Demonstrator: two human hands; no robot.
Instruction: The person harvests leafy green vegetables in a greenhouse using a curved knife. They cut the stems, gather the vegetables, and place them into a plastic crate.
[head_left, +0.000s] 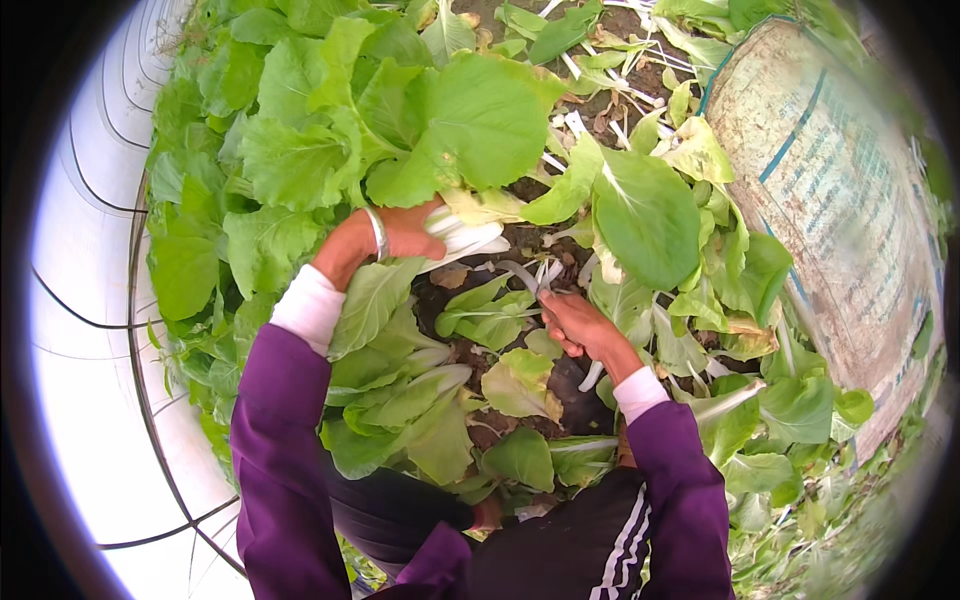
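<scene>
My left hand (409, 231), with a metal bangle at the wrist, grips a bok choy plant (469, 238) by its thick white stalks. Its cut-looking base points right, and broad green leaves spread around the wrist. In my right hand (581, 324) is a small knife with a curved blade (519, 273), apparently a sickle. The blade lies close to the soil, just below and right of the stalk base, apart from it. Its handle is mostly hidden in my fist. Small loose leaves (487, 311) lie under the blade between my hands.
Dense standing greens (285, 157) fill the left, beside white plastic sheeting (82, 390) on dark hoops. A large, dirty woven sack (832, 202) bearing print lies at the right. Several trimmed stalks and yellowing leaves (701, 150) litter the soil. Cut bok choy (405, 390) lies near my knees.
</scene>
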